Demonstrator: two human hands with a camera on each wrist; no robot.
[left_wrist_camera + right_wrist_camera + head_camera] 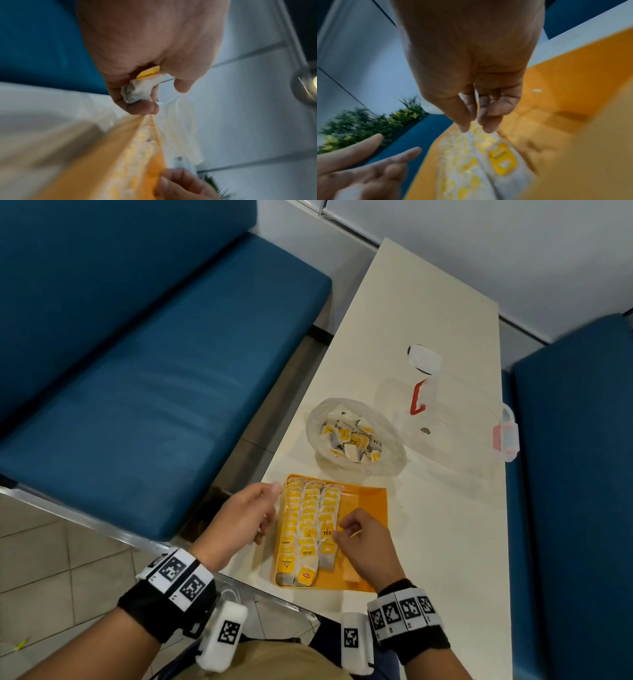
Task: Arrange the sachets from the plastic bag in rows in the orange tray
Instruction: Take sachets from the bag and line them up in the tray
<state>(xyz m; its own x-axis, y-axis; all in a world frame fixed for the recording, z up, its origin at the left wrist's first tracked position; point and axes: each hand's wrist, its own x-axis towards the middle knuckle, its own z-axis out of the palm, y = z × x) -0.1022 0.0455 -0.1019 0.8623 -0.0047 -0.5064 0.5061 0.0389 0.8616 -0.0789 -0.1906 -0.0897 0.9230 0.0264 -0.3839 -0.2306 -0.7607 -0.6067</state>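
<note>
The orange tray [366,508] lies on the white table's near end and holds three rows of yellow-tagged sachets [308,525]. My right hand [342,530] hovers over the near end of the third row, its fingertips [464,127] pinching the yellow tag of a sachet [356,533]. My left hand [269,513] sits at the tray's left wall, fingers curled. In the left wrist view it grips a crumpled white sachet [137,89] with a yellow tag. Behind the tray, the open plastic bag [390,460] holds several more sachets.
A clear plastic container [428,392] with a red latch stands behind the bag, and its pink-clipped lid [505,436] lies at the table's right edge. Blue benches [154,371] flank the narrow table [428,302] on both sides. The tray's right part is bare.
</note>
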